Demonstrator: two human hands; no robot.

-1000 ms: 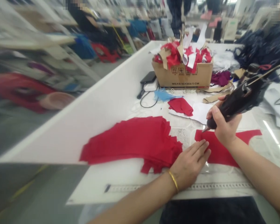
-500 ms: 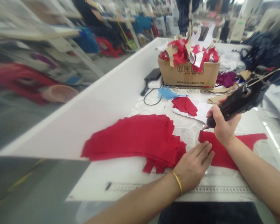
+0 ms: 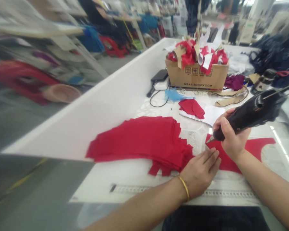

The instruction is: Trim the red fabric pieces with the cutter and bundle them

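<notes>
My right hand grips a thick black handheld power tool with a narrow pointed metal tip. That tip touches or hovers just over the left edge of a red cut fabric piece, which lies flat on the white table. Fingers stretched out, my left hand presses down at the same piece's left edge, close to the tip. A yellow bangle circles the left wrist. To the left lies a stack of red cut pieces, its right edges uneven and fanned. My right hand and forearm hide part of the single piece.
A cardboard box of red and white scraps stands at the back. Nearer lie a folded red cloth, blue netting and a small device with a cable. A measuring tape runs along the front edge; a white side panel rises left.
The tool's tip has moved down and slightly inward at the fabric's left edge, and its body has tilted lower. My left hand stays almost in place. The view has shifted slightly.
</notes>
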